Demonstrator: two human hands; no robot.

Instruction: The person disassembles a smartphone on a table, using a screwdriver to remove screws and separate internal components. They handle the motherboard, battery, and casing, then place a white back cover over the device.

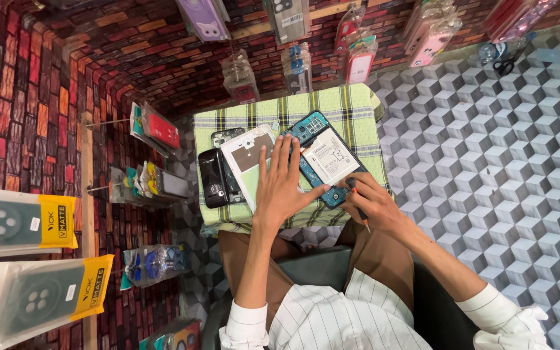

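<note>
Left hand (282,188): flat and spread, fingers (293,152) wide, pressing on the opened phone and the white panel beside it — it looks placed to pin the work so it cannot slide.
Right hand (372,206): fingers closed round a thin screwdriver (358,209), its tip at the phone's lower corner; the low grip near the tip suits fine, steady turning.
Opened phone (322,159): back off, teal frame and white battery exposed, lying at an angle on the checked cloth (351,107) just in front of the person.
White panel (249,162): lies left of the phone, touching it, partly under the left hand.
Black phone (214,178): set at the cloth's left edge, apart from the work — likely kept out of the way.
Tabletop: small, wholly draped by the green checked cloth, over the person's knees.
Packages, left: two flat packs (30,223) with yellow label bands and dark green cases, hung from pegs on the brick-pattern wall.
Packages, top: clear sleeves with pink, purple and red cases (205,18), hung in a row.
Scissors (503,65): far right, on the cube-pattern floor.
</note>
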